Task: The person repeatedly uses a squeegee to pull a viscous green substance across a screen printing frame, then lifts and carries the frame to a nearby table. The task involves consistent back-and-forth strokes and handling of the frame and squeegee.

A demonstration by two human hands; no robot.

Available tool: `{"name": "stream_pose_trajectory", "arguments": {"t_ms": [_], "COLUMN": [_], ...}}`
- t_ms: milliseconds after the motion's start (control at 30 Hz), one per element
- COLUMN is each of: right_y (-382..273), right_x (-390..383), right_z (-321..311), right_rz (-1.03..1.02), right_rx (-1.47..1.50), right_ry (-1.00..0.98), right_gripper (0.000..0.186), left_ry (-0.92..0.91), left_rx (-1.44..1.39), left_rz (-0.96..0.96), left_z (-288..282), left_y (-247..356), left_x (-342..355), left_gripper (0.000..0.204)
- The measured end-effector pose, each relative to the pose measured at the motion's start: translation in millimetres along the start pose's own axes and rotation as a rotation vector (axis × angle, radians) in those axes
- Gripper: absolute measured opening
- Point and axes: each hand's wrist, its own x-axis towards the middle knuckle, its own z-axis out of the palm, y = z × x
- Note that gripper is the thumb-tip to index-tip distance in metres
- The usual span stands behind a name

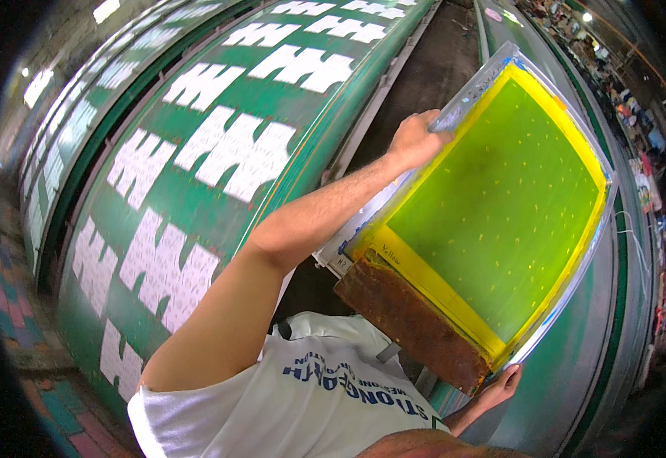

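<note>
A screen printing frame (493,198) is held up, tilted, in front of me and to the right. Its mesh is translucent green with small scattered marks, bordered by yellow inside a pale metal rim. Across its near end runs a dark brown, stained strip (413,320). My left hand (421,140) is closed around the frame's left side, thumb over the rim. At the near right corner my right hand (499,388) grips the frame from below, its fingers partly hidden behind it.
A long green printing table (157,183) on the left carries rows of white, small-patterned cut fabric pieces (234,153). A dark aisle (432,69) separates it from another green table (570,382) on the right. Piled clutter (657,145) lines the far right.
</note>
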Motion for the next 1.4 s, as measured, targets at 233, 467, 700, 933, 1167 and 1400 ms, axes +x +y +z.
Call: {"name": "stream_pose_trajectory", "arguments": {"t_ms": [233,467,700,933,1167,1400], "right_y": [-110.6,-153.3,-216.6,-255.8,-248.9,-288.7], "right_x": [185.6,308.6,404.0,500.0,608.1,757.4], "right_z": [69.6,197.0,371.8,512.4,652.2,816.3], "right_rz": [0.021,0.064,0.000,0.039,0.104,0.189], "right_rx": [-0.074,-0.032,-0.019,-0.167,-0.131,-0.108], "right_ry": [-0.037,-0.035,-0.045,0.009,0.092,0.012], "right_gripper": [0.070,0.070,0.072,0.076,0.071,0.068], "left_ry": [0.070,-0.034,-0.021,-0.158,-0.204,-0.186], "left_rx": [-0.011,-0.144,-0.041,-0.065,-0.068,-0.101], "left_rz": [-0.023,-0.058,-0.076,-0.072,-0.078,-0.168], "left_z": [43.9,71.3,61.6,82.2,144.0,143.4], "left_y": [51.6,34.5,-17.4,-42.8,-107.2,-139.3], "left_x": [230.6,435.1,627.9,815.8,1010.6,1217.4], "left_gripper": [0.075,0.066,0.069,0.072,0.072,0.072]}}
